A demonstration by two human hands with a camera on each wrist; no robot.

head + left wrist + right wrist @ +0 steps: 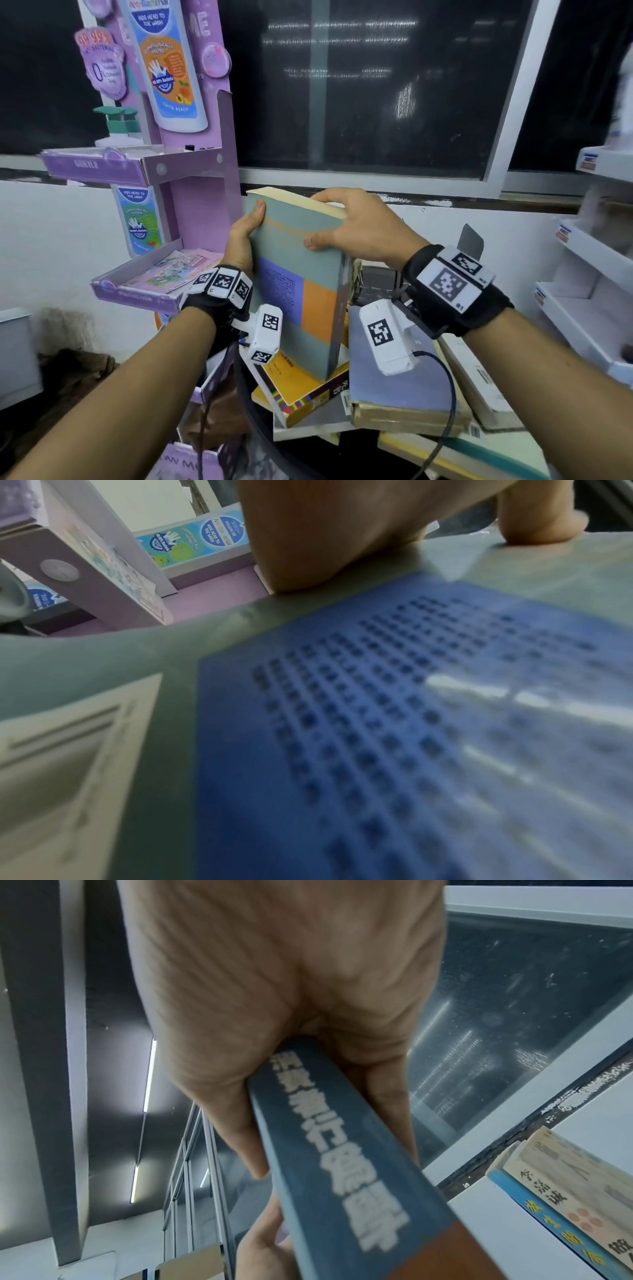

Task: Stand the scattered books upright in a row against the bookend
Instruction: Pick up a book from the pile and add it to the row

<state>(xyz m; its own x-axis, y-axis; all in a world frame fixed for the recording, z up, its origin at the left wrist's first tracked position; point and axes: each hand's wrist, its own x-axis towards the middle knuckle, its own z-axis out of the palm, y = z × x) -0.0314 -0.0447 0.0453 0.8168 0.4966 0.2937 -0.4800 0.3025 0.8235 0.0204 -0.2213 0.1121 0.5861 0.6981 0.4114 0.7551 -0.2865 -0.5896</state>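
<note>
A thick grey-green book (294, 274) with purple and orange blocks on its cover stands tilted on end on a pile of flat books. My left hand (245, 236) grips its left edge, thumb on the cover. My right hand (337, 221) grips its top right corner, fingers over the page edge and thumb on the cover. The left wrist view shows the cover (342, 723) close up under my left hand (325, 534). In the right wrist view my right hand (274, 988) wraps the dark spine (342, 1150). A grey metal bookend (471, 240) stands behind my right wrist.
Flat books lie piled below: a yellow one (301, 390), a lavender one (394, 377), a white one (479, 383). A purple cardboard display stand (191, 205) rises close on the left, white shelves (582, 274) on the right, a dark window (359, 102) behind.
</note>
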